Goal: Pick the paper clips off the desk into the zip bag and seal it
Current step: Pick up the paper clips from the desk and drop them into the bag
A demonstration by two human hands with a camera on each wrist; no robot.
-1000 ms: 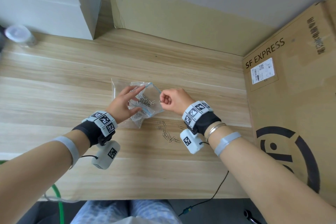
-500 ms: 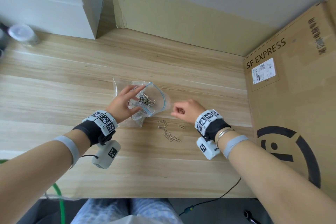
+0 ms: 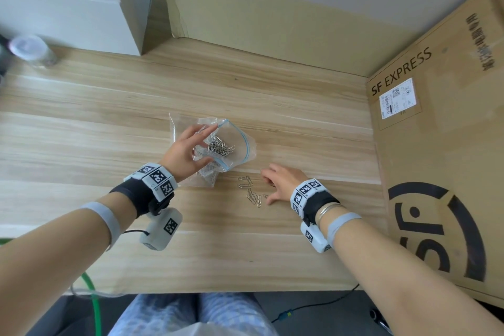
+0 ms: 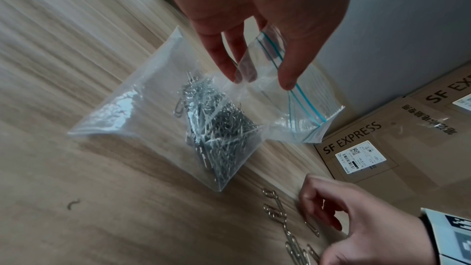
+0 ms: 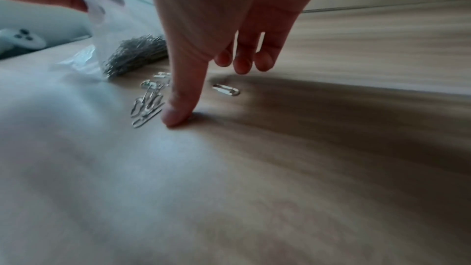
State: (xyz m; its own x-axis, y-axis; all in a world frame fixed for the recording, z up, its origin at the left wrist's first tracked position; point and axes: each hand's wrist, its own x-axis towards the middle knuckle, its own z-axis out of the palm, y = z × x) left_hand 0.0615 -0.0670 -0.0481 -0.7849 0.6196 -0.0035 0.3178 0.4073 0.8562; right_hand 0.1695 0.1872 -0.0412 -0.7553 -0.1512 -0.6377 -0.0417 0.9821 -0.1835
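A clear zip bag (image 3: 242,154) (image 4: 158,96) with a blue zip line lies on the wooden desk (image 3: 109,131), mouth wide open. A heap of silver paper clips (image 3: 219,146) (image 4: 219,128) fills it. My left hand (image 3: 203,146) (image 4: 258,80) pinches the rim of the bag's mouth and holds it up. Several loose paper clips (image 3: 252,194) (image 4: 280,213) (image 5: 147,106) lie just in front of the bag. My right hand (image 3: 268,187) (image 5: 209,94) is down beside them, thumb tip on the desk, fingers curled over a single clip (image 5: 226,89), holding nothing.
A large SF EXPRESS cardboard box (image 3: 436,144) walls off the right side. A white box (image 3: 68,3) stands at the back left, with a white-capped bottle (image 3: 30,49) beside it. The desk's front edge (image 3: 218,290) is near my knees.
My right hand has left the bag's mouth and dropped down and right to the desk by the loose clips. The left hand stays on the bag, whose mouth gapes wider.
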